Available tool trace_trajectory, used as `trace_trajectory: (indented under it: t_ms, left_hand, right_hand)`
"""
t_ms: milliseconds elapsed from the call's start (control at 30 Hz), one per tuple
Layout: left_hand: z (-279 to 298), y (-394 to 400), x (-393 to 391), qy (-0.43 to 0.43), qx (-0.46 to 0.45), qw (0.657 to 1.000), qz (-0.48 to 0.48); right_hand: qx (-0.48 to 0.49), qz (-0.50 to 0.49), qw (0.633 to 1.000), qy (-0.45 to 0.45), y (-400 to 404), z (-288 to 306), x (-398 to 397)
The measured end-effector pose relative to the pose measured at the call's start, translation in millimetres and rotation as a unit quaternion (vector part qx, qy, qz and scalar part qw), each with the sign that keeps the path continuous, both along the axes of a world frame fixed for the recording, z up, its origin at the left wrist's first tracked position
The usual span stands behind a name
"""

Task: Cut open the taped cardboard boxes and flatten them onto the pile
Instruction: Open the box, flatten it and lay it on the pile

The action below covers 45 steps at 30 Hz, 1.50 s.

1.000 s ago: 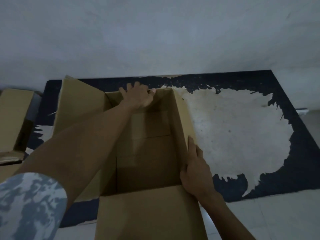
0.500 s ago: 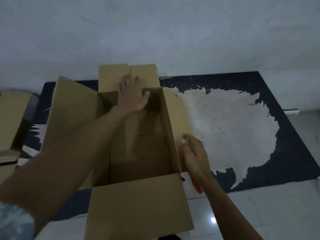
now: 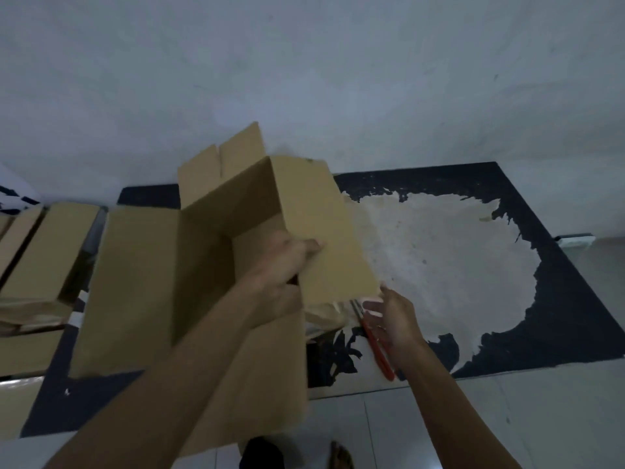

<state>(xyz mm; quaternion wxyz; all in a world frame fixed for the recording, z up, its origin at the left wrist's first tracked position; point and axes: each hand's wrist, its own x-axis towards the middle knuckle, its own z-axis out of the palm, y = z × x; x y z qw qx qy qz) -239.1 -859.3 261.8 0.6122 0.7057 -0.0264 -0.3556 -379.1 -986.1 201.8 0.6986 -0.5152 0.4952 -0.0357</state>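
The box [image 3: 189,286] stands open on the worn dark mat [image 3: 558,299], flaps splayed, tilted toward the left where the pile [image 3: 44,258] of flattened cardboard lies near it. The left hand [image 3: 287,262] grips the box's right wall at its rim, thumb on the outer face and fingers curled inside; judged, this hold serves to lift and swing the box while collapsing it. The right hand [image 3: 392,316] hovers just beside the lower corner of that wall, fingers loosely spread and holding nothing, apparently ready to steady or push the panel. Red-handled scissors [image 3: 375,340] lie on the mat directly under the right hand, set aside within reach, which suggests cutting on this box is finished.

Against the earlier frames: the left hand has moved from the far wall to the right wall, the right hand has come off the cardboard, and the box has risen and rotated, uncovering the scissors. The far flaps now stand upright.
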Motion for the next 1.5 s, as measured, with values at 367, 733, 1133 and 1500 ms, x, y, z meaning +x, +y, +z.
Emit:
trace_trajectory:
  t_ms: [367, 733, 1133, 1500]
  left_hand:
    - [19.5, 153.8, 19.8, 0.149, -0.236, 0.947, 0.156]
    - [25.2, 178.8, 5.0, 0.121, -0.236, 0.942, 0.206]
    - [25.1, 179.1, 6.1, 0.09, -0.211, 0.943, 0.242]
    - [22.2, 172.1, 7.1, 0.111, -0.26, 0.923, 0.261]
  right_hand:
    - [0.137, 0.086, 0.984, -0.07, 32.7, 8.3, 30.5]
    - [-0.086, 0.195, 0.894, -0.395, 82.4, 92.2, 58.0]
    - [-0.204, 0.422, 0.869, -0.161, 99.1, 84.9, 99.4]
    - [-0.497, 0.563, 0.637, 0.173, 85.9, 119.9, 98.2]
